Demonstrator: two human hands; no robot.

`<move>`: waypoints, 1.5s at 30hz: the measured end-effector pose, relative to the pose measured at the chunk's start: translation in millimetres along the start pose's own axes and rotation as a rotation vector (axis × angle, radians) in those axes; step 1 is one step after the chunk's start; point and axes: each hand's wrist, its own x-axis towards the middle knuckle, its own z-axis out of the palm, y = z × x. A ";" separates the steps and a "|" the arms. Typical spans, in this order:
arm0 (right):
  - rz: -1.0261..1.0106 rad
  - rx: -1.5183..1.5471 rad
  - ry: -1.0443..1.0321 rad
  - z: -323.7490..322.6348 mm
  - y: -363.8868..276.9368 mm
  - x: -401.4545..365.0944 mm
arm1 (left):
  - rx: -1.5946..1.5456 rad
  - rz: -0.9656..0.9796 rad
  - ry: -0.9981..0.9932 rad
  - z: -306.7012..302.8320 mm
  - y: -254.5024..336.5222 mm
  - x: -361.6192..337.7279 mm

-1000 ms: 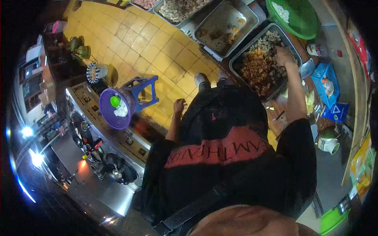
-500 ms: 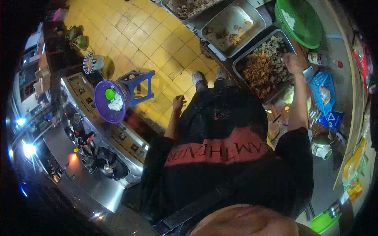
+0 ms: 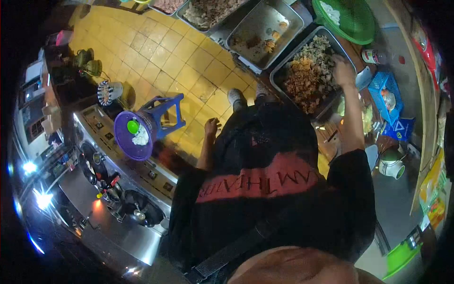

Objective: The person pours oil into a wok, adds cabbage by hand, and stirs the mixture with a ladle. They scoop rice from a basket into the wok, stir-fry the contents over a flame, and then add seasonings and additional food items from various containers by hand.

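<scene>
My right hand (image 3: 344, 72) is over the right side of a deep metal tray (image 3: 279, 81), at the level of the food. The tray holds greyish chopped pieces (image 3: 318, 51) and a reddish-brown crumbly heap (image 3: 302, 85) with an orange patch on top. Blur and the downward angle hide the right fingertips and anything in them. My left hand (image 3: 212, 127) hangs beside my body above the tiled floor, fingers loosely bent and apart, nothing visible in it. Beyond the tray sits a second metal tray (image 3: 246, 53) with brown scraps and a few orange bits.
A green basin (image 3: 362, 28) holding something white and a blue basket (image 3: 395, 113) are on the right. To the left, a purple colander (image 3: 120, 137) with a green ball-like thing rests by a blue stool (image 3: 177, 124). Behind it runs a stove with woks (image 3: 151, 213).
My right hand has come down from above the tray's right edge to the greyish pieces. My left hand stays low at my side. The whole view has shifted slightly.
</scene>
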 end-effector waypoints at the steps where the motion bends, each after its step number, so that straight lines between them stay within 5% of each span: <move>1: -0.204 0.104 0.114 -10.8 -14.2 -10.1 | -0.185 -0.115 0.013 0.9 5.7 3.4; 2: -0.406 0.211 0.227 -18.0 -23.4 -18.8 | -0.367 -0.232 0.027 0.2 10.9 3.6; 10: -0.294 0.250 0.054 21.0 11.5 -3.4 | -0.339 -0.270 0.050 2.0 27.1 -2.4; 12: -0.117 0.655 -0.070 18.3 17.0 -2.8 | -0.355 -0.244 0.052 1.9 7.7 2.4; 17: -0.225 0.468 0.067 16.4 26.1 -14.0 | -0.259 -0.254 0.009 -3.4 -2.8 6.5; 19: -0.424 0.305 0.266 22.7 25.1 -17.2 | -0.097 -0.221 -0.010 -4.9 20.3 -7.5; 24: -0.229 0.228 0.141 6.0 -14.2 -41.3 | -0.289 -0.234 0.038 -2.5 17.7 5.8; 26: -0.280 0.513 0.094 34.1 7.4 -12.2 | -0.278 -0.221 0.026 -2.4 27.5 2.0; 28: -0.183 0.411 0.134 22.0 5.6 -17.2 | -0.286 -0.188 0.045 -2.3 35.7 -4.4; 30: -0.164 0.837 0.189 38.8 26.8 -3.9 | -0.291 -0.235 0.036 -0.6 36.7 -2.0; 34: -0.104 1.111 0.189 40.5 40.5 -0.1 | -0.241 -0.226 0.046 -1.7 27.8 -3.7; 39: -0.053 1.114 0.144 9.3 22.1 -13.4 | -0.303 -0.250 0.047 -0.6 16.1 -2.6; 42: -0.282 1.138 0.255 19.9 14.3 7.1 | -0.312 -0.218 0.045 -0.3 6.9 0.3; 45: -0.354 1.104 0.078 -39.2 -30.1 -0.8 | -0.294 -0.235 0.025 -0.1 13.8 -3.0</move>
